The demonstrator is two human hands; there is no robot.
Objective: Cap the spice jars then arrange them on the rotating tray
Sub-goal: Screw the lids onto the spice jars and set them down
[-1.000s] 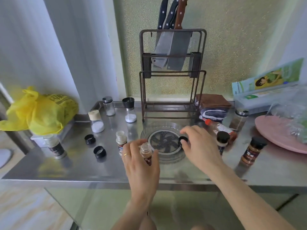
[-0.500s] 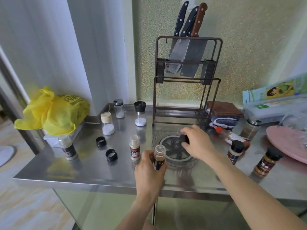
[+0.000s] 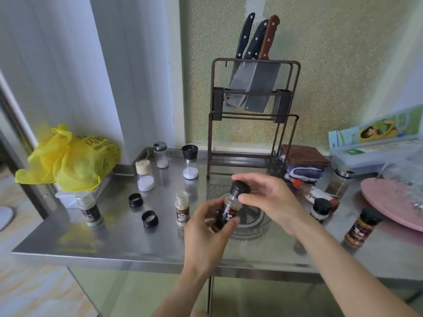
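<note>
Left hand [image 3: 206,232] grips a spice jar [image 3: 225,213] (tilted, above the tray [image 3: 256,227]); right hand [image 3: 270,197] pinches the black cap [image 3: 239,188] on its top

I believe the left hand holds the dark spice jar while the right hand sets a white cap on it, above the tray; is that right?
Nearly. In the head view, the cap is black, not white. The rest holds: the left hand grips the dark spice jar and the right hand fits the cap, above the tray.
</note>
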